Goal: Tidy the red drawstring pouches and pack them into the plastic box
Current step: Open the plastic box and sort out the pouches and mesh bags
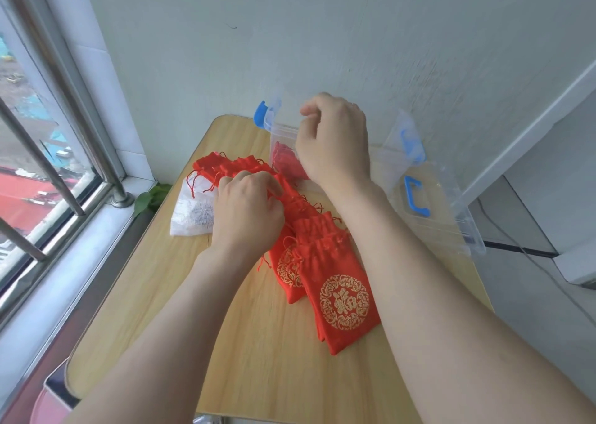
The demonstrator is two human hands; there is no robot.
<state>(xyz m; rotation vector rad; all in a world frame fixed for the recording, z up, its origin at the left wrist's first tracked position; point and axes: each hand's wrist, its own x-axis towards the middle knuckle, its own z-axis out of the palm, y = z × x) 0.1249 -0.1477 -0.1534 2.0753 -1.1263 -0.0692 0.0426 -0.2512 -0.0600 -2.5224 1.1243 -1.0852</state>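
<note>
Pouches (335,282) lay in a row mid-frame; left hand (248,211) pinched one closed-fingered. Right hand (335,140), loosely curled, hovered over box (282,133); hold indiscernible.

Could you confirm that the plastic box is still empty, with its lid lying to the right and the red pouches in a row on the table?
Not quite: the head view shows the plastic box already holds red pouches. Its lid does lie right, the row of pouches on the table.

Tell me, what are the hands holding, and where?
The left hand pinches a red pouch in the row, near its gathered top. The right hand is closed above the plastic box; anything inside it is hidden.
</note>
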